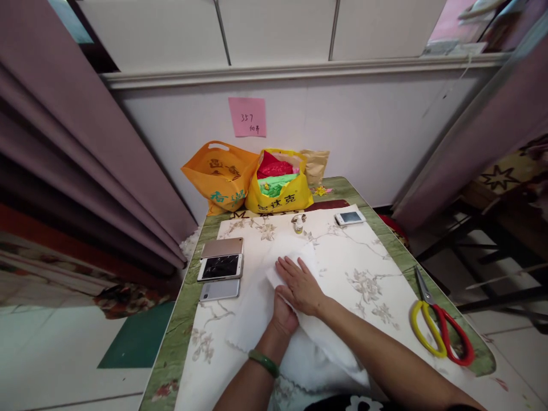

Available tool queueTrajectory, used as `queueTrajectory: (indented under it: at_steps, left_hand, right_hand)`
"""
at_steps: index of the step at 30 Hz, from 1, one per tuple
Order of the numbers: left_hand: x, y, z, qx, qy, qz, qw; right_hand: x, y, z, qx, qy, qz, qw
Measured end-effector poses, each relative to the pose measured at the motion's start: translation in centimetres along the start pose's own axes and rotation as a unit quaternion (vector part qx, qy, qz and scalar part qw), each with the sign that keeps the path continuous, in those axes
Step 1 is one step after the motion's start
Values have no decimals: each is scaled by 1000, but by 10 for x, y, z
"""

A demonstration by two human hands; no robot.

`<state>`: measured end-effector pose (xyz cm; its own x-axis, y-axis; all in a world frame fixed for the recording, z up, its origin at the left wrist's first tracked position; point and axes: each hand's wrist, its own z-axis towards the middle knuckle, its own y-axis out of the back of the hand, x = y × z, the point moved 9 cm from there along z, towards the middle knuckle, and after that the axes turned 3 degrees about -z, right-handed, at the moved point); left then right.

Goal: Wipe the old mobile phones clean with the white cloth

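Note:
A soft white cloth (329, 337), partly folded over itself, lies on the table in front of me. My right hand (301, 285) rests flat on its upper fold, fingers stretched out and holding nothing. Just below and to the left, my left hand (285, 315), with a green bangle at the wrist, is closed at the cloth's fold. Its fingertips are mostly hidden by the fabric and my right hand. Beyond the hands stands a tiny bottle (298, 225) with a white top. Yellow-and-red-handled scissors (428, 299) lie at the table's right side.
Three phones, including a black-screened one (220, 267), lie in a column at the left. Another white phone (350, 218) is at the back right. An orange bag (222, 177) and a yellow bag (280, 197) with red and green contents stand against the wall.

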<state>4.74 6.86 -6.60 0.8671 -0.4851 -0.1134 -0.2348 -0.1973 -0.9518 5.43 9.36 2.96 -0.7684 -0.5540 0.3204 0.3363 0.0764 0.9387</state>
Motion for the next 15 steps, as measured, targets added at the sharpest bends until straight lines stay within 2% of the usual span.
queueTrajectory:
  at_steps: [6,10,13,15]
  left_hand:
    - [2,-32,-5,-14,-3,1,1000]
    - [5,-39,-11,-19,9,2,1000]
    - [5,-33,-13,-38,11,0,999]
    - [2,-23,-12,-69,-5,-3,998]
  right_hand:
    - [-37,3,20,-10,-83,-20,996]
    - [-58,8,10,-41,-135,-51,989]
    - [-54,8,-13,-56,-147,-67,985]
    - [-38,5,-30,-50,-120,-67,989]
